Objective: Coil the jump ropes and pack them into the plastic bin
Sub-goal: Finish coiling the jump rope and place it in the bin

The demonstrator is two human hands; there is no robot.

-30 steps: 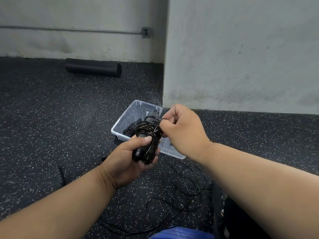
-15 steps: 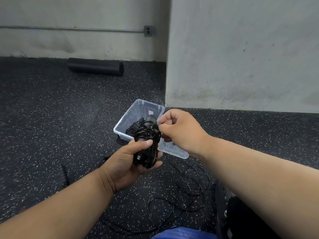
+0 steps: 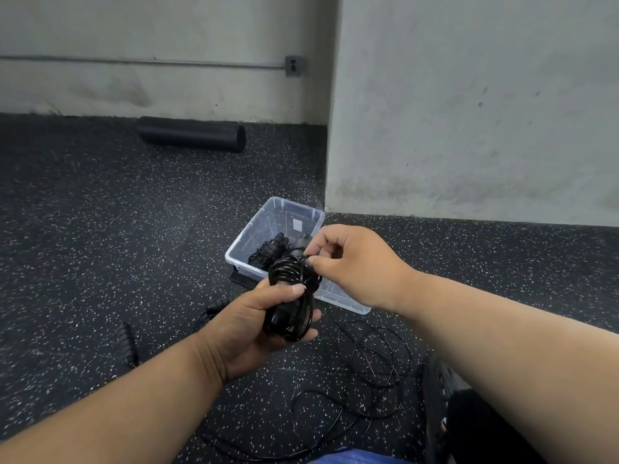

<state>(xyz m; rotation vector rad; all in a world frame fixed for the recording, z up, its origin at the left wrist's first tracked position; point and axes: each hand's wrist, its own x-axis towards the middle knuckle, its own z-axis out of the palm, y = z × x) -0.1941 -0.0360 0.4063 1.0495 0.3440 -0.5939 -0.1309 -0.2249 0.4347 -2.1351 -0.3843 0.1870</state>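
Clear plastic bin (image 3: pixel 254 236) sat on the floor, one bundled rope (image 3: pixel 268 251) already inside. My left hand (image 3: pixel 248 326) gripped the coiled rope (image 3: pixel 293 296) above it to keep the loops together, while my right hand (image 3: pixel 355 266) pinched its cord to tuck the end.

Black rope bundle (image 3: pixel 290 289), clear bin (image 3: pixel 241 249), white-speckled black floor (image 3: pixel 100 236)

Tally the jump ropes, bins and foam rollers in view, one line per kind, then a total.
Jump ropes: 3 (coiled in the left hand, in the bin, loose on the floor)
Plastic bins: 1
Foam rollers: 1
Total: 5
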